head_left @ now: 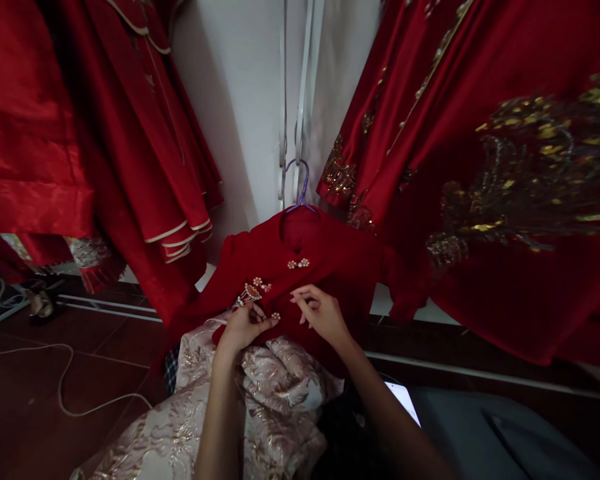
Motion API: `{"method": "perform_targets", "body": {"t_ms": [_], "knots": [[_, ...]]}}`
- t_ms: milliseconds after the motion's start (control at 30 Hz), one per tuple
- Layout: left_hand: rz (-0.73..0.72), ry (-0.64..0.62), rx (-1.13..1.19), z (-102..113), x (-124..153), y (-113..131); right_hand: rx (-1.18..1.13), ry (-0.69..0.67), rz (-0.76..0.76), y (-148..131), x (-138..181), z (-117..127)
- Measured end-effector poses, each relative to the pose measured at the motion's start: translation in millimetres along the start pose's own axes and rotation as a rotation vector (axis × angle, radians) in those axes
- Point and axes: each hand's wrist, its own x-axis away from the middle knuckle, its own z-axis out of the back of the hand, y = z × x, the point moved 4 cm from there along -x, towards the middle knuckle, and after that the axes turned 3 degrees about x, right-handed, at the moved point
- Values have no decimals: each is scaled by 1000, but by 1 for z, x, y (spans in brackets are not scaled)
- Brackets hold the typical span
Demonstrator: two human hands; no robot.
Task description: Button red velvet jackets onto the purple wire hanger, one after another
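A small red garment (325,267) hangs on a purple hanger (300,190) from a white rail against the wall. It has pearl knot buttons (299,263) near the collar and a jewelled tassel ornament (253,291) on its left front. My left hand (243,327) pinches the front flap beside a lower pearl button, fingers closed on the cloth. My right hand (320,312) pinches the fabric edge just right of it. A pink and gold brocade cloth (260,393) lies draped under my forearms.
Red satin gowns hang at the left (105,133), and a gold-embroidered red gown (505,167) hangs at the right. A white cable (65,387) runs over the dark red floor tiles. A lit screen (405,400) lies on a grey surface (505,433) at the lower right.
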Motion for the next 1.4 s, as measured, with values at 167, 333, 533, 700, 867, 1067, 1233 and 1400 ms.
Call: {"method": "perform_targets", "body": {"t_ms": [167,333,533,700,867,1067,1233,1400], "knots": [[-77,-39,-87,-5,-4,-7,-22,-4,34,-15,3,5],[-76,-155,22,-6,0,-10,-26,-42,29,-22,5,4],[-46,-166,18,-3,2,-7,138,-54,90,-18,4,3],[-81,-163,-50,-3,2,-9,304,-184,79,-3,4,-8],[-115,-100,-89,-2,1,-4,268,-274,65,6,5,-22],[-170,-105,-168,-2,2,1,196,-293,41,19,7,-36],[-199,-109,-157,-3,1,1,171,-278,32,24,6,-39],[-180,-113,-129,-4,1,2,138,-282,10,24,5,-37]]}}
